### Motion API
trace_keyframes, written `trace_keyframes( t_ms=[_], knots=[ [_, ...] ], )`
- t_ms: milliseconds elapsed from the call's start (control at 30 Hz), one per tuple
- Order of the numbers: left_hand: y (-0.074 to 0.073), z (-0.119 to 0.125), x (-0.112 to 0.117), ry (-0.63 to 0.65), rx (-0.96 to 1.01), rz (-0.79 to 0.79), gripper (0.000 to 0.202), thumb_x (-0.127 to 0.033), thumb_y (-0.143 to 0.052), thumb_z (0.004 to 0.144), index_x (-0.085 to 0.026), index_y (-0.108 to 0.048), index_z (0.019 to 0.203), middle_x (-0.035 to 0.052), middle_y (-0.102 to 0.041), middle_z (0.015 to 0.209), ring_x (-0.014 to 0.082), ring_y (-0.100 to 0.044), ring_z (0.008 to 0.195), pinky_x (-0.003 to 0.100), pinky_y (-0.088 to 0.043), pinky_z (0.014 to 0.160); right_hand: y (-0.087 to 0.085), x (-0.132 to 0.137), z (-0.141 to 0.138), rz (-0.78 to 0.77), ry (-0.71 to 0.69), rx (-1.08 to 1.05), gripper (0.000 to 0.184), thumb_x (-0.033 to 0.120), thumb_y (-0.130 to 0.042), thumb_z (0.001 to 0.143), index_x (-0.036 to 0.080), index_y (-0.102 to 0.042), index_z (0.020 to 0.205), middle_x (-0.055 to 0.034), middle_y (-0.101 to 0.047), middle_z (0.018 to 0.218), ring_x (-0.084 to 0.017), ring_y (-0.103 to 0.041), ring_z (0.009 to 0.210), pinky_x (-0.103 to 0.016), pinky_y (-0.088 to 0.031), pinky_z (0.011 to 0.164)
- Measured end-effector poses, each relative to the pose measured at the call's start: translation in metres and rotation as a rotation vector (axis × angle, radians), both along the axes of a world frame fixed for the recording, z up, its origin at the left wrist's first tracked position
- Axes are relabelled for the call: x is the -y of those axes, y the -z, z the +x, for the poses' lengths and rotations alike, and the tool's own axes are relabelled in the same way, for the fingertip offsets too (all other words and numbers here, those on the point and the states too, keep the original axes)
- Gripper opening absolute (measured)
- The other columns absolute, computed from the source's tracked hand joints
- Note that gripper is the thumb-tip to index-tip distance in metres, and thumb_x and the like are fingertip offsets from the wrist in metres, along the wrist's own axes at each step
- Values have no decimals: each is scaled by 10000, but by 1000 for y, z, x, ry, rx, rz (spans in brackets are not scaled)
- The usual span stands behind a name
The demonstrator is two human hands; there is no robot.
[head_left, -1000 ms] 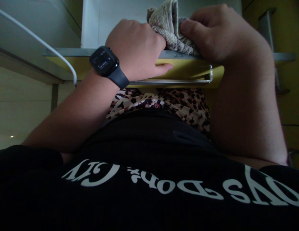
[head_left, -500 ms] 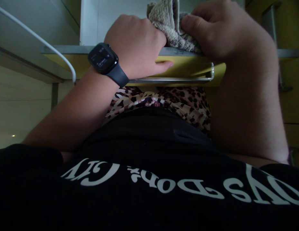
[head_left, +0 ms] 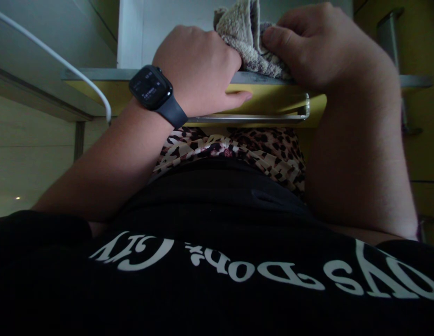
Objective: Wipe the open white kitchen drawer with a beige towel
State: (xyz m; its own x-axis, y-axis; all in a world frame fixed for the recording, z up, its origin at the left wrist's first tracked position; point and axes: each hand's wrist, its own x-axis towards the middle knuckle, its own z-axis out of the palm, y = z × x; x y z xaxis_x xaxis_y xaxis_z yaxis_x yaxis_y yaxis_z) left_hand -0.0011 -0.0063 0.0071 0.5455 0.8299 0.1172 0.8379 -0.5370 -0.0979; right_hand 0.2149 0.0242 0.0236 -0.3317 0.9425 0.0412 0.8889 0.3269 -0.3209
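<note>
A pulled-out drawer point(head_left: 131, 39) with white inner walls and a yellow front lies before me. My left hand point(head_left: 199, 70), with a black watch point(head_left: 151, 87) on its wrist, is clamped over the top edge of the drawer front point(head_left: 265, 95). Its thumb lies outside along the yellow face, while the other fingers curl inward, mostly hidden. A bunched, grey-beige terry cloth point(head_left: 243, 39) rests at the drawer's edge beside that hand. My right hand point(head_left: 311, 46) grips the cloth's right side, thumb on top; its remaining fingers are largely out of sight.
A metal bar handle point(head_left: 248, 118) runs along the drawer front, close to my patterned trousers point(head_left: 272, 144). Another handle point(head_left: 391, 42) is on the yellow cabinet at right. A white cable point(head_left: 56, 56) hangs at left, near my left forearm.
The drawer and both hands appear slightly lower in the picture. Both grips and the folds of the cloth look almost the same.
</note>
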Motion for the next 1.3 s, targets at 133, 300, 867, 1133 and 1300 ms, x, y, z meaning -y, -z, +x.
trace_keyframes(
  t_ms=[133,300,867,1133,1300],
  knots=[
    [1,0,1,8,7,-4,762,-693,-454,978,-38,-767,1209,241,-747,1091,543,-694,1175,721,-542,918,4,-1,1,17,-9,-18,441,554,-441,995,189,-447,748,9,-365,695,-103,-294,642,-317,-201,692],
    [1,0,1,-19,-4,-15,792,-724,-434,974,-48,-770,1215,226,-749,1122,512,-689,1214,678,-540,957,6,-2,1,26,-16,-31,444,538,-456,1015,180,-460,753,11,-365,686,-96,-298,641,-312,-198,689],
    [1,1,2,-26,0,-2,732,-705,-464,968,-86,-777,1201,220,-760,1143,454,-715,1200,581,-553,973,4,-1,2,3,6,-33,416,531,-487,1011,184,-518,783,12,-398,684,-113,-336,650,-312,-225,681],
    [1,0,1,-19,6,-5,746,-697,-447,971,-70,-775,1208,244,-756,1139,477,-711,1190,604,-550,953,2,-1,0,-10,14,-27,412,520,-482,1008,189,-480,763,13,-381,674,-112,-329,639,-316,-217,672],
    [1,0,2,1,1,6,766,-697,-438,974,-43,-773,1189,259,-750,1109,510,-708,1165,646,-551,924,2,-1,1,7,-5,-30,416,531,-460,1000,196,-460,755,6,-374,696,-118,-303,658,-321,-226,706]
  ],
)
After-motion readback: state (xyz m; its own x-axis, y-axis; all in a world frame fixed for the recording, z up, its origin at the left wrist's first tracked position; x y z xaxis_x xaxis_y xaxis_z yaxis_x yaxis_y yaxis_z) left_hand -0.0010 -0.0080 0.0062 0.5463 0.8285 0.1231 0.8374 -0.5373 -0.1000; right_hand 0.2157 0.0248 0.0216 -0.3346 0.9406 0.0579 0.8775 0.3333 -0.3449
